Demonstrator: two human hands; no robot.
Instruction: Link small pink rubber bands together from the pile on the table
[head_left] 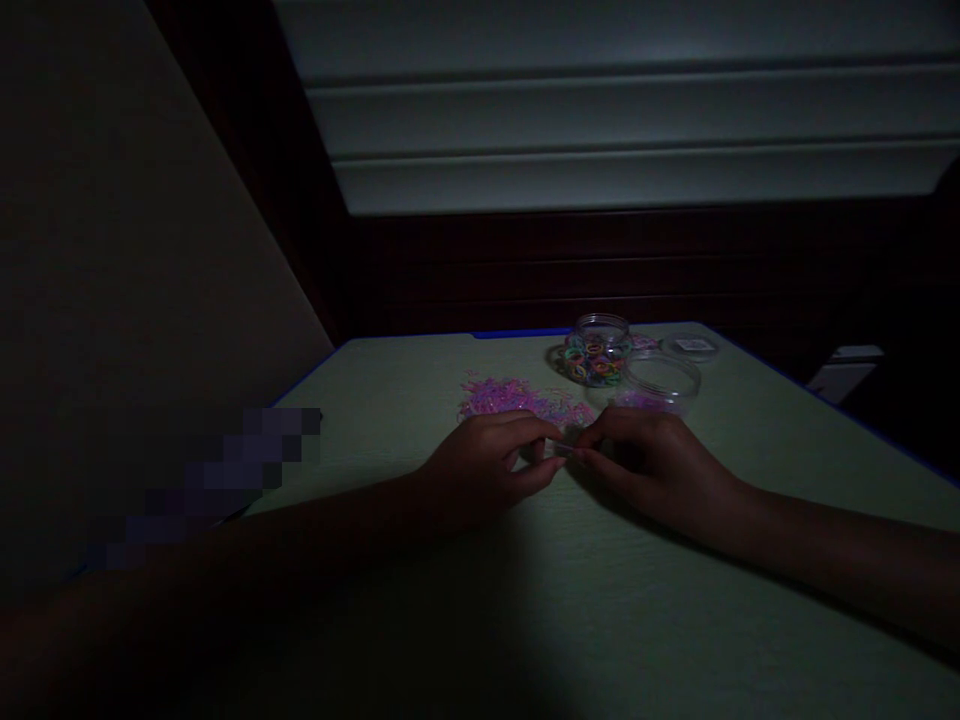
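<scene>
My left hand [499, 460] and my right hand [649, 455] meet fingertip to fingertip over the middle of the table. Both pinch a thin pale band [562, 446], which stretches across the small gap between them and looks like a small rubber band. Just behind my left hand lies a loose pile of tiny pink, purple and bluish rubber bands [510, 395]. An open, clear round tub [664, 378] stands behind my right hand, with pinkish pieces at its bottom. Beyond it, a clear jar [600, 350] holds several coloured elastic loops.
A clear round lid [691, 346] with a white label lies at the far right of the pale green table [637, 620], which has a blue edge. A wall [112, 250] rises at the left, and a pale slatted panel [600, 110] is behind. The light is dim.
</scene>
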